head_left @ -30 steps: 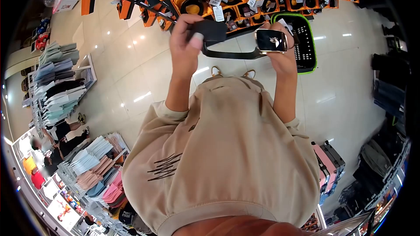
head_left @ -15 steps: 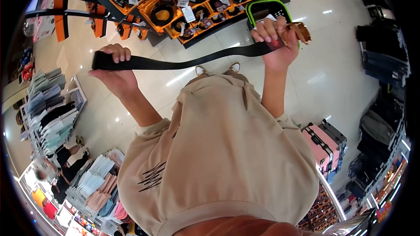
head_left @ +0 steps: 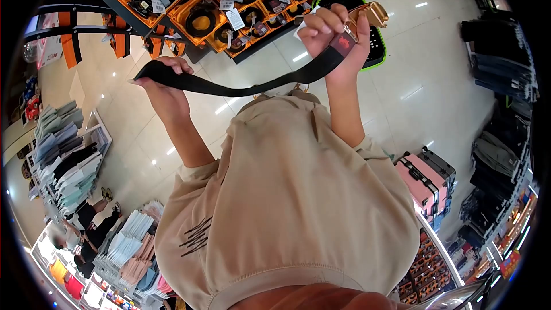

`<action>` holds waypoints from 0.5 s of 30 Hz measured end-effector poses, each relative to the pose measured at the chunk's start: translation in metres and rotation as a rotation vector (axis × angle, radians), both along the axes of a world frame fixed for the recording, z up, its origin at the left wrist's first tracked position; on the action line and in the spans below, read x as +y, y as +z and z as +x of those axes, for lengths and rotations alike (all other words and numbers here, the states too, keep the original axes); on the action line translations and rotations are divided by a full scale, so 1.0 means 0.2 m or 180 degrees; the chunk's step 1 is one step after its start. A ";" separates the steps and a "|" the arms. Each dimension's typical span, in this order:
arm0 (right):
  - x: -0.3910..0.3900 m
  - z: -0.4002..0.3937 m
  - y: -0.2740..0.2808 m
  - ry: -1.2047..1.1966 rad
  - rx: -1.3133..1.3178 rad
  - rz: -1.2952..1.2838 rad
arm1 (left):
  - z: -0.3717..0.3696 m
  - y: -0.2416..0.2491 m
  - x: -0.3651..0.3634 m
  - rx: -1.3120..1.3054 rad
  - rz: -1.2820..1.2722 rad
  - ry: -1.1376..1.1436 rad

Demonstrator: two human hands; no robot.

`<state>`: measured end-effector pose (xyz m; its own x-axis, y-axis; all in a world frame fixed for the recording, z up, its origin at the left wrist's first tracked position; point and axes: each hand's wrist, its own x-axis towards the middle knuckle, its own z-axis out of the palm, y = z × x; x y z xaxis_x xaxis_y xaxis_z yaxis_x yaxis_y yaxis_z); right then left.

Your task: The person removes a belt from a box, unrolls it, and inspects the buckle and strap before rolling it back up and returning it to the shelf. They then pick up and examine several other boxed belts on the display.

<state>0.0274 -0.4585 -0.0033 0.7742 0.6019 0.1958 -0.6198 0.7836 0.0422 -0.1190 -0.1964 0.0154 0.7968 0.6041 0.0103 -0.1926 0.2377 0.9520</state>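
Note:
A black belt (head_left: 247, 90) hangs in a shallow sag between my two hands, in front of my chest. My left hand (head_left: 168, 89) pinches its far left end between thumb and fingers. At the other end, my right hand (head_left: 341, 46) is closed around the strap by the gold buckle (head_left: 370, 16), whose metal sticks out past the fingers. A dark patch with a small red mark shows on the strap just below that buckle. Behind my right hand, a black basket with a green rim (head_left: 376, 51) stands on the floor, partly hidden.
Orange-lined boxes with coiled belts and price tags (head_left: 235, 20) fill a display ahead. Folded shirts (head_left: 63, 155) are stacked at the left, dark clothes (head_left: 496, 51) at the right. A pink suitcase (head_left: 422, 181) stands at lower right. People (head_left: 92, 229) are at lower left.
Both hands have come closer together, so the belt sags more. My left hand moved right; my right hand moved left and upward, tilting the buckle end. The basket shows more on the right.

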 end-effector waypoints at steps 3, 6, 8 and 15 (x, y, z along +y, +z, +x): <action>-0.01 0.02 0.00 -0.0055 0.0225 0.0076 | 0.00 -0.01 0.02 -0.0182 -0.0087 0.0113; -0.02 0.04 -0.02 -0.0103 0.0120 -0.0166 | 0.00 -0.06 0.03 -0.0221 -0.0261 -0.0032; -0.01 0.03 -0.02 -0.0054 -0.0235 -0.0597 | 0.03 -0.10 0.00 -0.0265 0.0023 -0.0235; 0.13 0.00 0.03 -0.0530 -0.1675 -0.2181 | 0.12 -0.24 -0.22 -0.0102 0.1235 -0.1103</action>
